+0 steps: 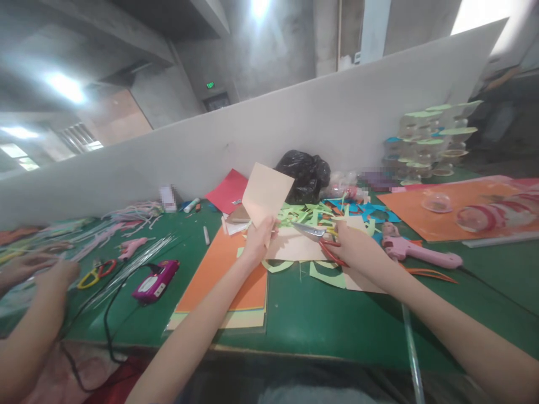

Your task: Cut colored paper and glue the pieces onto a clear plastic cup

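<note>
My left hand (257,242) is closed on the lower corner of a pale cream sheet of paper (269,193), held upright above the table. In my right hand (351,247) is a pair of scissors (314,230) with red and yellow handles. Its blades point left toward the paper's lower edge and look a little apart from it. Beneath both hands lie a cream paper strip (290,247), green paper cutouts (326,275) and a stack of orange sheets (223,275). A pink glue gun (421,253) rests just right of my right hand.
Green and blue scraps (311,214) lie before a black plastic bag (304,174). At left are a co-worker's hands (54,275), other scissors (96,275), a purple device (155,282) with a cord and clear sticks. Stacked clear cups (425,140) and orange sheets (410,210) are at right.
</note>
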Available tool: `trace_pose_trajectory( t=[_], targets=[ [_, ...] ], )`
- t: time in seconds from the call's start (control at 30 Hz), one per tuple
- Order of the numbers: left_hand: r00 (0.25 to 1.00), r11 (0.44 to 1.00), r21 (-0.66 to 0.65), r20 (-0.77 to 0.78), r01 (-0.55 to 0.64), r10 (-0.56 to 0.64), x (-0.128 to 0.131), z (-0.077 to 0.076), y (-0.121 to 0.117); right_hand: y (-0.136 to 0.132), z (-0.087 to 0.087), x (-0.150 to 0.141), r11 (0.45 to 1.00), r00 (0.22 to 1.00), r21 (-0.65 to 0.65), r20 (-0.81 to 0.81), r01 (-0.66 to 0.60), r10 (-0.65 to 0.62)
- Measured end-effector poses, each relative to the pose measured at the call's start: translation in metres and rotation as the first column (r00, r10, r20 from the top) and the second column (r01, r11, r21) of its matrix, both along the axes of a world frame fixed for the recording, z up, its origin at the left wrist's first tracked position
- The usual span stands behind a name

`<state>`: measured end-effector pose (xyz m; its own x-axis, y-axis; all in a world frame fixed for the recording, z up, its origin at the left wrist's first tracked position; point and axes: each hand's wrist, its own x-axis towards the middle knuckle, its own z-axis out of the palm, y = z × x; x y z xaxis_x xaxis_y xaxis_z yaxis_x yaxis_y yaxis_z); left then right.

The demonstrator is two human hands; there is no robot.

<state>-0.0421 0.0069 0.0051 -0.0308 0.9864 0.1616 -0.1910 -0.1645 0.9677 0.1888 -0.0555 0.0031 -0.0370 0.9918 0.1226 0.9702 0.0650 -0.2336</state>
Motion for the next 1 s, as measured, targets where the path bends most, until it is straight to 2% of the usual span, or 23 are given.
trace_pose_trajectory(
  t=[0.13,0.23,0.3,0.47,0.53,0.63,0.83,1.0],
  targets=[
    [0.999,0.999,0.021,0.036,-0.027,0.026,0.002,0.006,-0.004,0.010,-0.009,0.006,0.992,0.949,-0.102,-0.314,-0.071,0.035],
    [0.999,0.998,0.037,-0.005,-0.049,0.049,0.005,0.010,-0.009,0.011,-0.011,0.010,0.968,0.841,-0.176,-0.538,-0.177,0.057],
    [0.998,0.996,0.054,-0.019,-0.064,0.065,0.006,0.012,-0.012,0.007,-0.007,0.011,0.952,0.786,-0.204,-0.616,-0.228,0.057],
    [0.998,0.997,0.058,-0.035,-0.049,0.051,0.009,0.016,-0.019,-0.005,0.012,0.014,0.937,0.782,-0.204,-0.615,-0.283,0.102],
    [0.996,0.999,0.048,-0.087,-0.023,0.027,0.010,0.017,-0.022,-0.007,0.016,0.015,0.929,0.776,-0.207,-0.619,-0.308,0.120],
    [0.984,0.999,0.014,-0.175,0.041,-0.038,0.010,0.014,-0.023,-0.007,0.018,0.015,0.923,0.785,-0.233,-0.611,-0.305,0.105],
    [0.972,0.991,-0.027,-0.191,0.133,-0.136,0.014,0.004,-0.023,-0.005,0.015,0.011,0.919,0.768,-0.236,-0.632,-0.315,0.102],
    [0.963,0.988,-0.065,-0.220,0.142,-0.153,0.016,0.005,-0.026,-0.005,0.016,0.015,0.887,0.742,-0.265,-0.659,-0.377,0.118]
  ],
)
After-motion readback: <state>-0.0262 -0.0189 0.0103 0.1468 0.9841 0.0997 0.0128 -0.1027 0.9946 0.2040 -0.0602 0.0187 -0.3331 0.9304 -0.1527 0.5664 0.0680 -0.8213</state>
